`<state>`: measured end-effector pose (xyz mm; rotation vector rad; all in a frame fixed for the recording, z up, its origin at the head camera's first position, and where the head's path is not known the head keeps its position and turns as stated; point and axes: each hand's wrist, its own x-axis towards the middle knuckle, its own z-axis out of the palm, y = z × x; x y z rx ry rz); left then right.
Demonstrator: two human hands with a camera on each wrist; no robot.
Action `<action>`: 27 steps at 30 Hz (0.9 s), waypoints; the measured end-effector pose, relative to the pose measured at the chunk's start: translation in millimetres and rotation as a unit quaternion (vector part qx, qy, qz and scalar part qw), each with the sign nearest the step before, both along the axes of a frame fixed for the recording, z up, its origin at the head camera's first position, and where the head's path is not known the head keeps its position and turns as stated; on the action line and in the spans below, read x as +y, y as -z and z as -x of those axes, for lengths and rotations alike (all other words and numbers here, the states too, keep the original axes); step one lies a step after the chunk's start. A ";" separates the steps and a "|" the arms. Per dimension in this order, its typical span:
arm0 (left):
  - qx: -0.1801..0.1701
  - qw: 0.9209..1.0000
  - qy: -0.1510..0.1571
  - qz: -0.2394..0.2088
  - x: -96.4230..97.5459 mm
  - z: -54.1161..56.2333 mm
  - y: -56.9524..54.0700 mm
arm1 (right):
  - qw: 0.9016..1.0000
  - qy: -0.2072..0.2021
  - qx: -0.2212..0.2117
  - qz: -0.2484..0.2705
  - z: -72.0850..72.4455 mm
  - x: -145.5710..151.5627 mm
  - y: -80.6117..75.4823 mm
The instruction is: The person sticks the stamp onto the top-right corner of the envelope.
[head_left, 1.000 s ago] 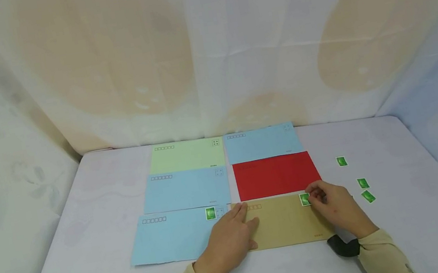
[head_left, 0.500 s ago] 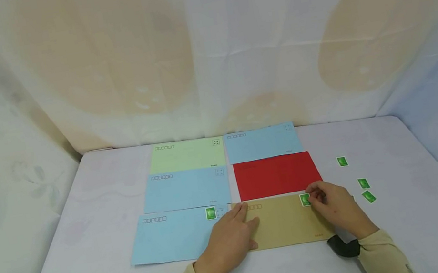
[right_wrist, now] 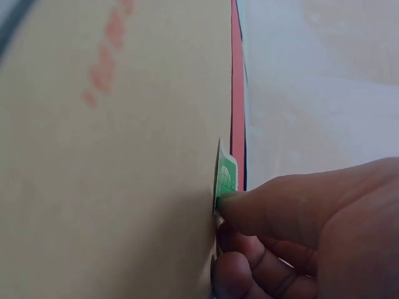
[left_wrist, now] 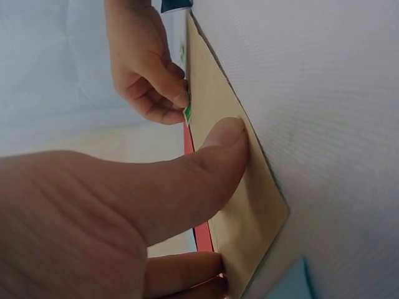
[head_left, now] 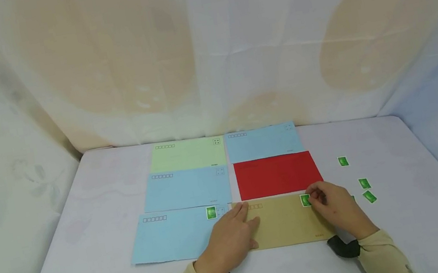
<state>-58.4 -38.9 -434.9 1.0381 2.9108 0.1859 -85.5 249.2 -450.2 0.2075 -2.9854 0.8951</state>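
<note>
Pinching a stamp (right_wrist: 227, 175), right fingers (right_wrist: 269, 210) hide its edge — perhaps touching the tan envelope (head_left: 288, 224).

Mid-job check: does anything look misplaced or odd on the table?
Yes: on the near-left blue envelope, the green stamp sits just left of the printed box instead of covering it. That looks misplaced, if the box marks the stamp's spot. I see no spill or damage.

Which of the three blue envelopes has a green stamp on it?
The near-left blue envelope, beside the tan envelope: its green stamp lies left of the printed box. The middle-left blue envelope and far-right blue envelope show none.
</note>
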 end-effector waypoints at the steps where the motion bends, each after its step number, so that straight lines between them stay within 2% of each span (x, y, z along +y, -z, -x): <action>1: 0.000 1.000 0.000 -0.001 0.0 0.4 -0.1 | 1.000 0.000 0.002 -0.001 0.3 0.1 -0.1; 15: 0.000 1.000 -0.001 0.005 -0.7 1.1 -0.1 | 1.000 -0.002 -0.009 -0.006 3.8 -1.1 -2.0; 27: 0.009 1.000 0.004 0.009 -1.1 -1.4 -0.5 | 1.000 -0.014 0.003 -0.001 1.9 0.8 -1.1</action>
